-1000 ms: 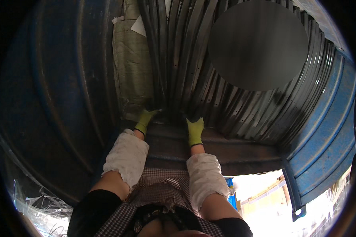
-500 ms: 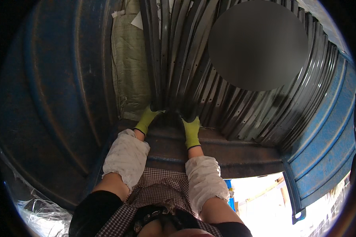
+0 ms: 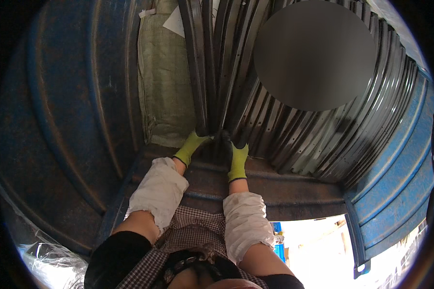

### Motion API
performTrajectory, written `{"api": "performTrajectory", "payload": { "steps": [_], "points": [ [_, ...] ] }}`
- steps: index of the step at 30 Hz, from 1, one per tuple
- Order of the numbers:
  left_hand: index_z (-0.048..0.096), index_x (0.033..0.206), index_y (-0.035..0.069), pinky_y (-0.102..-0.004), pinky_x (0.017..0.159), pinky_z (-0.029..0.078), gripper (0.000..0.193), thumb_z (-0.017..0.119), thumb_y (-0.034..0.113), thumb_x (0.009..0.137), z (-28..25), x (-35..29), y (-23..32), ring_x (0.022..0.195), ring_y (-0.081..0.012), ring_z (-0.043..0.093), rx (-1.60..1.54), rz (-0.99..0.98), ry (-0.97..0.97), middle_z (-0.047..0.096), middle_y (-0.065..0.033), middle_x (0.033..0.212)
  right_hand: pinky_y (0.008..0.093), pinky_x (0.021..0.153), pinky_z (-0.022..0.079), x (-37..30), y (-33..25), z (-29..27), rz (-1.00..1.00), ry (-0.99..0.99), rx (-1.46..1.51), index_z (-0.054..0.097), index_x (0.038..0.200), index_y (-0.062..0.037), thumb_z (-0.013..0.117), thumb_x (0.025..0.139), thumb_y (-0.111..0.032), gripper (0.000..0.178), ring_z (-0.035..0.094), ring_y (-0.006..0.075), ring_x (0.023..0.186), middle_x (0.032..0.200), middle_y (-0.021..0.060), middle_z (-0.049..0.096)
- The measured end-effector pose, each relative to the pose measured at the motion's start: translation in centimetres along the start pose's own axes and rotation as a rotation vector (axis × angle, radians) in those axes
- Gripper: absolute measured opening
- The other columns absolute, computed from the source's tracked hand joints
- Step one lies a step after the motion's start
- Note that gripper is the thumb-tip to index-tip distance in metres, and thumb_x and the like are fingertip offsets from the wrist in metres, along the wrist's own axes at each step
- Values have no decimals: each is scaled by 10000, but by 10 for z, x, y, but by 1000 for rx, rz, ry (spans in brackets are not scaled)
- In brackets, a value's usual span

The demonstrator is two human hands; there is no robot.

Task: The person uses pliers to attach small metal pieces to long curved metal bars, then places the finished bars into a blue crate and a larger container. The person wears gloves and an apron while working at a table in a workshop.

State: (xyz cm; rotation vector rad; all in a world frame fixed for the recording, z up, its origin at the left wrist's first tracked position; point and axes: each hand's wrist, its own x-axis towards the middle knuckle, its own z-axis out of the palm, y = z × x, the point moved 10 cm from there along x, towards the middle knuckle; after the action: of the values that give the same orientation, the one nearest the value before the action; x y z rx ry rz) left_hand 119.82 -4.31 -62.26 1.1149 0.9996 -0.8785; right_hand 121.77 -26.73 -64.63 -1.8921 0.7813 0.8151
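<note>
Long dark metal bars [image 3: 196, 72] with small punched holes stand side by side, their lower ends towards me. My left hand [image 3: 196, 141], in a yellow-green glove with dark fingers, is closed at the lower ends of the leftmost bars. Close to it on the right, my right hand [image 3: 236, 155] wears a matching glove and grips the lower ends of the neighbouring bars [image 3: 231, 91]. Both sets of fingertips are partly lost in the dark between the bars. White sleeve covers [image 3: 160, 189] are on my forearms.
Many more metal bars [image 3: 318, 139] are packed to the right. A greenish woven sack [image 3: 166, 82] lies left of the bars. Blue ribbed metal walls [image 3: 72, 111] [image 3: 395, 159] enclose both sides. A rusty ribbed ledge [image 3: 294, 188] runs in front of me, and clear plastic wrap [image 3: 53, 262] shows lower left.
Both hands have shifted right, the left one further, so they are closer together. The leftmost bars have moved right with them, exposing more of the sack and a white sheet behind.
</note>
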Motion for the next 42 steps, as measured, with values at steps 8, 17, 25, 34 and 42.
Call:
{"api": "performTrajectory", "payload": {
  "steps": [8, 17, 25, 34, 42],
  "points": [
    [544, 1244, -44, -353, 901, 499, 570, 767, 258, 816, -22, -2, -4, 1061, -254, 627, 217, 325, 399, 634, -143, 1180, 464, 932, 456, -29, -83, 3, -307, 151, -442, 579, 1189, 43, 769, 748, -314, 598, 555, 431, 1124, 1239, 264, 576],
    [541, 1316, 45, -388, 1038, 426, 413, 418, 316, 1029, 36, -7, -25, 1192, -214, 542, -988, 41, -628, 555, -104, 1348, 360, 860, 469, -8, -39, 20, 34, -359, 30, 615, 1136, 41, 699, 848, -295, 451, 584, 241, 994, 1069, 139, 628],
    [605, 1211, 3, -293, 863, 507, 375, 689, 165, 882, -9, 10, 5, 981, -171, 630, -33, 122, -96, 658, -66, 1118, 312, 755, 484, 2, -16, 44, 15, -532, 62, 650, 1162, 31, 599, 938, -260, 371, 600, 160, 860, 1011, 49, 681],
    [581, 1225, 1, -305, 864, 513, 413, 710, 173, 872, 9, -17, -6, 988, -168, 628, -741, 32, -307, 647, -82, 1140, 300, 986, 421, -54, -128, 44, 160, -656, 460, 604, 1242, 16, 586, 957, -197, 356, 573, 176, 1130, 1202, 67, 631],
    [566, 1222, -5, -381, 917, 482, 560, 806, 175, 749, 6, -98, 82, 1043, -237, 608, 168, 353, -34, 649, -136, 1154, 318, 760, 560, -97, -131, -5, 304, -574, 683, 555, 1251, -44, 638, 940, -226, 370, 655, 199, 924, 1031, 59, 652]
  ]
}}
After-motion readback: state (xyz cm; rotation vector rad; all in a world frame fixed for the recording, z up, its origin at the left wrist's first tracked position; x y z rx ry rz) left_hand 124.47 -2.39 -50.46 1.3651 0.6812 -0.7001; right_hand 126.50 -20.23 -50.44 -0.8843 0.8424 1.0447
